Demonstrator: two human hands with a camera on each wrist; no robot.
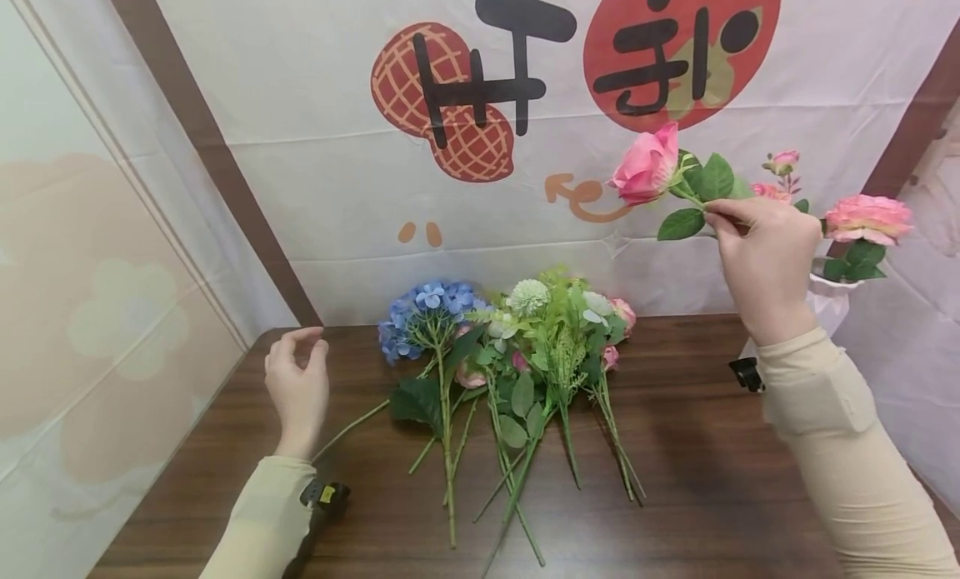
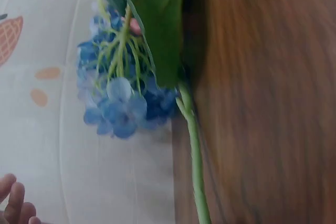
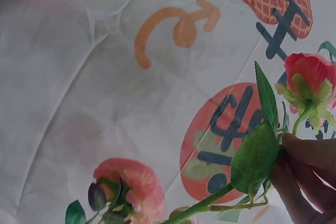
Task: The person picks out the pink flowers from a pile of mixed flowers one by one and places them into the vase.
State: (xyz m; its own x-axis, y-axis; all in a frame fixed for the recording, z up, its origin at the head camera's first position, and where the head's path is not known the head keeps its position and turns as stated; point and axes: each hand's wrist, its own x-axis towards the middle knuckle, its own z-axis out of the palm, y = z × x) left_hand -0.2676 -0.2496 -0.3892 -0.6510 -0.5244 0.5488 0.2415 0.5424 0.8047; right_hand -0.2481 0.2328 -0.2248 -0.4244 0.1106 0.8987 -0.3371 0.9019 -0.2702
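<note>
In the head view my right hand (image 1: 772, 262) pinches the green stem of a pink rose (image 1: 647, 167) between thumb and fingers, just below the bloom. The right wrist view shows the same rose (image 3: 308, 74), leaves beside the fingertips and its stem running down to the left. Behind that wrist stands a white vase (image 1: 828, 304), partly hidden, near pink flowers (image 1: 868, 219). My left hand (image 1: 296, 387) hovers at the table's left side, fingers loosely bent around nothing. Closest to it lies a blue hydrangea (image 1: 431, 308), also seen in the left wrist view.
Several artificial stems lie across the brown wooden table (image 1: 690, 446), among them a pale green pompon flower (image 1: 528, 296), ferny greenery (image 1: 562, 346) and small pink roses (image 1: 621, 314). A printed white cloth (image 1: 315, 187) hangs behind the table.
</note>
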